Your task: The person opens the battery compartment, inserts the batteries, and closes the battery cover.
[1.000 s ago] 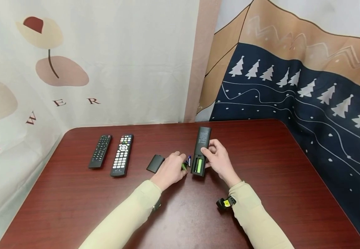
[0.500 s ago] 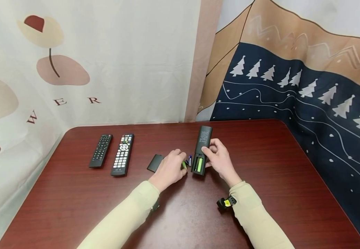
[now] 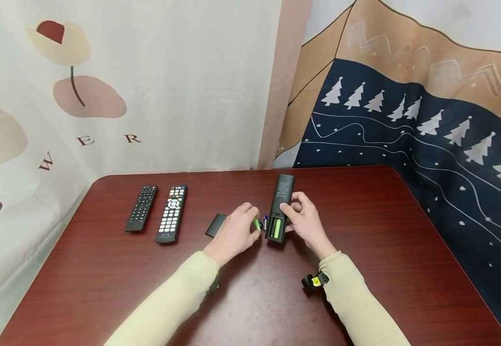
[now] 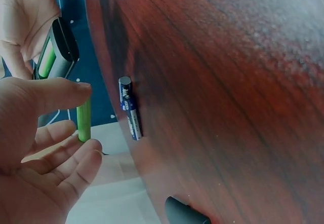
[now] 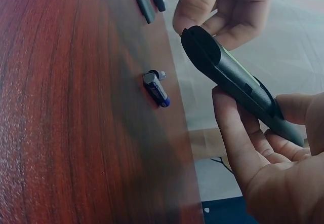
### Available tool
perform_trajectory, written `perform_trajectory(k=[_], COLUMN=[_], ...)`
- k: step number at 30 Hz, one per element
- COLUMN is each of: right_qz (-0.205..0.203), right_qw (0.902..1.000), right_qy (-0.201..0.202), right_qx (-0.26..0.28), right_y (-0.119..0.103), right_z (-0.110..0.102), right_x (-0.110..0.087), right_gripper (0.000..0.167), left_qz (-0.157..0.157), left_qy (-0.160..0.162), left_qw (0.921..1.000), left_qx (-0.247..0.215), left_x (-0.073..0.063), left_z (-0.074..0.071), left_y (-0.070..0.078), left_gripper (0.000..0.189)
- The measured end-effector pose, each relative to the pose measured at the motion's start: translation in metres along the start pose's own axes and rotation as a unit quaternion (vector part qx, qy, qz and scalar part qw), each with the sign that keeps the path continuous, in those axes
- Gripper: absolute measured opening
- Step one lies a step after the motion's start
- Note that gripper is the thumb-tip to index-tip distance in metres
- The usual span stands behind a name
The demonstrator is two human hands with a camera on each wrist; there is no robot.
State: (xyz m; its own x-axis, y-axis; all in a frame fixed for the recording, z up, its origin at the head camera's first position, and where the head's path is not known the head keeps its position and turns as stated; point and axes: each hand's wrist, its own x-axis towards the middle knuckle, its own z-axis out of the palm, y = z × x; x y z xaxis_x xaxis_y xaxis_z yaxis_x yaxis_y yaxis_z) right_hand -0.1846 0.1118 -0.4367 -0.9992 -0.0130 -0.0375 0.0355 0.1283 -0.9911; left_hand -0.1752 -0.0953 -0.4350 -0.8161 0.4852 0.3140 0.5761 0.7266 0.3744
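My right hand (image 3: pixel 306 221) holds a black remote control (image 3: pixel 282 192), its back facing up and its battery compartment uncovered. One green battery (image 3: pixel 277 228) sits in the right slot; the left slot looks dark. Just left of the remote, my left hand (image 3: pixel 235 233) pinches another green battery (image 4: pixel 84 120) between thumb and fingertips, above the tabletop. Two blue-and-silver batteries (image 4: pixel 130 110) lie on the table between the hands, close together. A black battery cover (image 3: pixel 216 224) lies behind the left hand, partly hidden by it.
Two more remotes lie face up at the left: a smaller black one (image 3: pixel 141 209) and a larger one with white buttons (image 3: pixel 172 215). The brown table (image 3: pixel 363 230) meets printed curtains (image 3: pixel 190 96) at its back edge.
My left hand has lifted and shifted slightly with the green battery, which now stands out more between the fingers. The right hand and remote stay nearly still.
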Motion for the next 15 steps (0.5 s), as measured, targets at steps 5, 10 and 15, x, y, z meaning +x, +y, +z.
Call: perform_trajectory(k=[5,10,15], right_qz=[-0.002,-0.001,-0.001], right_qw=[1.0,1.0,1.0], right_qy=[-0.002,-0.002,-0.003], right_qx=[0.0,-0.002,0.0], right_y=[0.0001,-0.0003,-0.0002], right_z=[0.0004,0.0011,0.0021], right_x=[-0.0002,-0.0001,-0.0004], right_gripper=[0.026,0.026,0.026], left_qz=[0.02,0.03,0.034], left_qy=[0.025,0.029,0.032], left_qw=[0.9993,0.9986,0.9983], left_qx=[-0.018,-0.032,-0.036], left_x=[0.0002,0.0009,0.0016], left_z=[-0.0016,-0.0043,-0.005], left_y=[0.0011,0.0041,0.0058], left_gripper=[0.027,0.026,0.027])
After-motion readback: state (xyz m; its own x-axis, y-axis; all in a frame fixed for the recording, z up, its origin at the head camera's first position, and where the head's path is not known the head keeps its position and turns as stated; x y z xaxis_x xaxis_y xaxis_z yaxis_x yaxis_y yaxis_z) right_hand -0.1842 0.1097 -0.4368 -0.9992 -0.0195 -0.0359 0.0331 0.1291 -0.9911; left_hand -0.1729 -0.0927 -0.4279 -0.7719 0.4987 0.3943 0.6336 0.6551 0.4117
